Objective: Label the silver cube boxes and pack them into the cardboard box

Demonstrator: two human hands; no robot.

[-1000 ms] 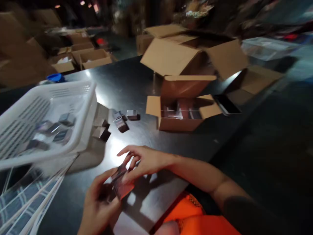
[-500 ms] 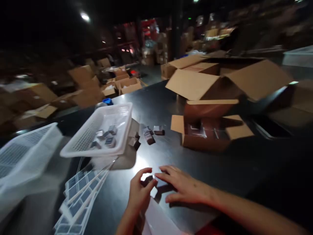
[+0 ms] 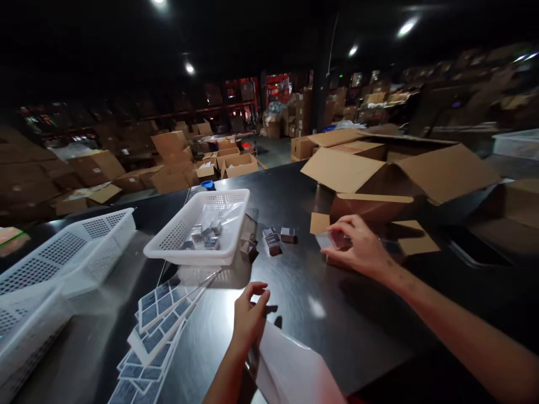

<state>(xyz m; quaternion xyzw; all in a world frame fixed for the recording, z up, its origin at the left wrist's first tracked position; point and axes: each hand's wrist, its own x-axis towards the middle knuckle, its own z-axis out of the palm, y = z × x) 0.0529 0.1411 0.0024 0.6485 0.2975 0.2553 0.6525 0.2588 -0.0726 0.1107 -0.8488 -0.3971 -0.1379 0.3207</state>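
Over the small open cardboard box (image 3: 406,238), my right hand (image 3: 362,247) pinches a small clear plastic piece (image 3: 325,241), perhaps a bag or case. My left hand (image 3: 249,311) is closed low on the table, fingertips curled together; whatever is inside its grip is mostly hidden. Beside and under that wrist lies a white sheet (image 3: 290,359). Several small silvery boxes (image 3: 273,242) sit in the middle of the table, and more of them lie in the white perforated basket (image 3: 193,259).
Fanned sheets of dark rectangular labels (image 3: 158,306) lie at the left. Further left stand more white baskets (image 3: 101,247). A large open carton (image 3: 349,168) is behind the small box, and a dark phone-like slab (image 3: 475,246) lies right of it.
My right hand has moved from beside my left hand, up and right to the small cardboard box, and now holds the clear piece. My left hand has closed further. The view has tilted up.
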